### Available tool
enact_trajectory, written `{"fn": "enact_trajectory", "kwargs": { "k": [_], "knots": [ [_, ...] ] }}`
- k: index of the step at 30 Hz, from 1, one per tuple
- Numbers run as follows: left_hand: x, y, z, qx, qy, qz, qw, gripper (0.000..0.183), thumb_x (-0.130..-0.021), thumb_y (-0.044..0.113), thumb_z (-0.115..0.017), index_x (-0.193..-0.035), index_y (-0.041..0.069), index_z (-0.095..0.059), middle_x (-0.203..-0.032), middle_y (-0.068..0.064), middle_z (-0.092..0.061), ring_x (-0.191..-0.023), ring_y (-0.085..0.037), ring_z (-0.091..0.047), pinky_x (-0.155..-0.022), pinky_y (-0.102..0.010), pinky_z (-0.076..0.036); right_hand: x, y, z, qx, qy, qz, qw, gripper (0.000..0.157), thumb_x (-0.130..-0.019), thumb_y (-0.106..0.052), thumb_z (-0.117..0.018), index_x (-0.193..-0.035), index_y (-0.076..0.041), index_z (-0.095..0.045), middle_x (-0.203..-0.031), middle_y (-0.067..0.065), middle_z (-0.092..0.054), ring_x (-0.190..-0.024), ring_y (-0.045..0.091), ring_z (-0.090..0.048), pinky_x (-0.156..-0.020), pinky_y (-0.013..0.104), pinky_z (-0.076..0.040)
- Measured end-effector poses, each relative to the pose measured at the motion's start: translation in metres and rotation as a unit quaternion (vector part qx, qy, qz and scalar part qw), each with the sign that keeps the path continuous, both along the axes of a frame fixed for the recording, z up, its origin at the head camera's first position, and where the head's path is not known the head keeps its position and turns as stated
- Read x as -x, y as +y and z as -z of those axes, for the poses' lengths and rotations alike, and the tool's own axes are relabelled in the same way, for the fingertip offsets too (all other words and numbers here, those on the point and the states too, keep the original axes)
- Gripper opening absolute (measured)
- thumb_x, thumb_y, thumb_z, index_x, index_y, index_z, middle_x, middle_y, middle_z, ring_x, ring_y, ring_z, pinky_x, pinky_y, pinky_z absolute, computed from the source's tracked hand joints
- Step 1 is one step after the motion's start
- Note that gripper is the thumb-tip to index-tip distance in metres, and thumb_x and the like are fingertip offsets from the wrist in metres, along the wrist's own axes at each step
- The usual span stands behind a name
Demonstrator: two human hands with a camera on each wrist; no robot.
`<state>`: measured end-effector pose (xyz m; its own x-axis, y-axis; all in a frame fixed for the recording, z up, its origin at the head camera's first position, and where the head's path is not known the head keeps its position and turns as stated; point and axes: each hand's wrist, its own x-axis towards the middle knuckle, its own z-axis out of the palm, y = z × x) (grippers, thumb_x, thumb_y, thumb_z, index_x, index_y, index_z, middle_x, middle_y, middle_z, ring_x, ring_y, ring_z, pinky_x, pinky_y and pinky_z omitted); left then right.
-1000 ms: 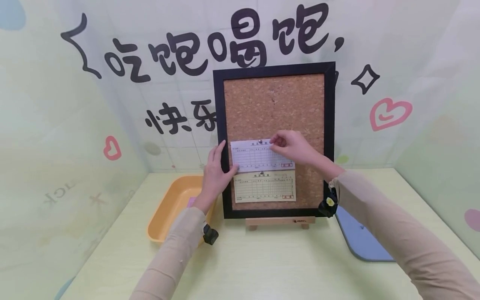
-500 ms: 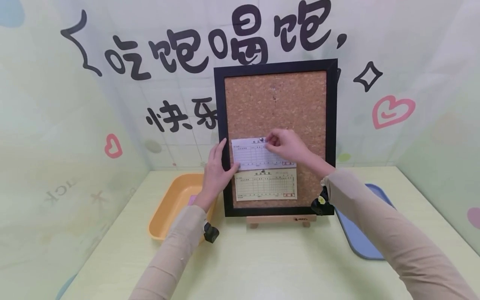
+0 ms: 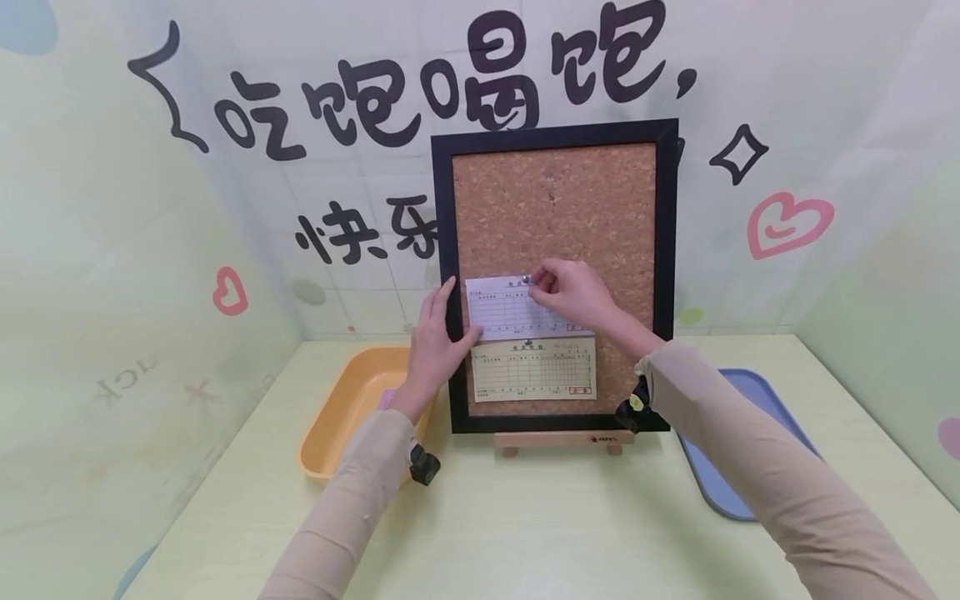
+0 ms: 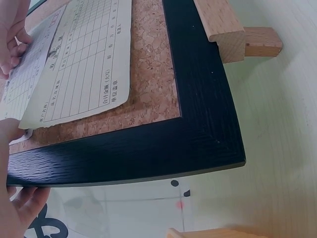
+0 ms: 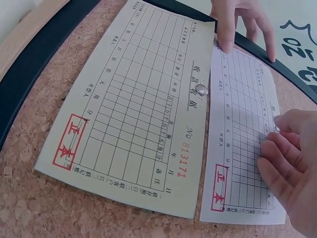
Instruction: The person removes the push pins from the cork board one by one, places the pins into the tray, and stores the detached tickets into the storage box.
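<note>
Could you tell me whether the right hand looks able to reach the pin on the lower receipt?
Probably yes: the right hand is close by, at the upper receipt, and nothing covers that pin.

Speckled brown corkboard (image 3: 555, 217), black frame (image 3: 446, 212); toward its bottom edge, white slip (image 3: 491, 310) above pale yellow slip (image 3: 534, 372), both black-gridded, red-stamped. Pale yellow-green table (image 3: 525, 521): orange tray (image 3: 347, 408) toward left edge, blue tray (image 3: 716, 475) toward right.

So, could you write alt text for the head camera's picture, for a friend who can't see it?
A person's right hand is beside a pin atop a white slip on a framed corkboard, whose left edge the left hand grips. A pale yellow slip is pinned below; an orange tray sits left, a blue tray right.
</note>
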<state>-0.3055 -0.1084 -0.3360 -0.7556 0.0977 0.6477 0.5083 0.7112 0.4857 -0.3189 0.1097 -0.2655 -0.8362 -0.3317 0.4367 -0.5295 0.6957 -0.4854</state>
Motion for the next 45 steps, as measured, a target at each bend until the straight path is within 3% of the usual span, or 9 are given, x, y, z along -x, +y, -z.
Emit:
{"fn": "enact_trajectory", "kwargs": {
  "k": [10,22,35,45],
  "knots": [
    [0.0,0.0,0.0,-0.003,-0.002,-0.001,1.0,0.074,-0.08,0.022,-0.069,-0.142,0.016,-0.028,-0.136,-0.016,-0.036,-0.113,-0.032,-0.047,-0.098,-0.043,-0.038,0.0,-0.004,0.004,0.006,0.034,0.02,0.999,0.013,-0.084,-0.014,-0.062,-0.092,-0.004,-0.065,-0.078,0.006,-0.064,-0.067,0.016,-0.058,-0.062,0.029,-0.048],
    [0.0,0.002,-0.001,0.004,-0.006,-0.002,1.0,0.076,-0.08,0.023,-0.069,-0.142,0.017,-0.026,-0.137,-0.015,-0.035,-0.114,-0.03,-0.046,-0.098,-0.042,-0.038,-0.002,-0.013,0.005,0.018,0.093,0.071,0.993,0.01,-0.082,-0.012,-0.06,-0.086,-0.004,-0.065,-0.069,0.005,-0.063,-0.058,0.017,-0.055,-0.054,0.029,-0.043],
    [-0.003,0.002,-0.003,-0.002,-0.022,-0.003,0.9997,0.075,-0.08,0.022,-0.069,-0.142,0.016,-0.026,-0.137,-0.015,-0.035,-0.115,-0.03,-0.045,-0.099,-0.042,-0.037,-0.002,-0.018,0.007,0.017,0.09,0.09,0.992,0.007,-0.083,-0.012,-0.06,-0.084,-0.005,-0.063,-0.069,0.005,-0.062,-0.059,0.017,-0.054,-0.054,0.028,-0.041],
    [0.0,0.001,0.002,0.002,0.021,-0.001,0.9998,0.076,-0.078,0.021,-0.071,-0.141,0.014,-0.029,-0.133,-0.017,-0.039,-0.105,-0.034,-0.051,-0.093,-0.044,-0.041,-0.003,-0.017,0.008,0.006,0.093,0.081,0.992,0.008,-0.085,-0.012,-0.06,-0.086,-0.005,-0.064,-0.07,0.005,-0.061,-0.06,0.017,-0.054,-0.054,0.029,-0.04]
  ]
}}
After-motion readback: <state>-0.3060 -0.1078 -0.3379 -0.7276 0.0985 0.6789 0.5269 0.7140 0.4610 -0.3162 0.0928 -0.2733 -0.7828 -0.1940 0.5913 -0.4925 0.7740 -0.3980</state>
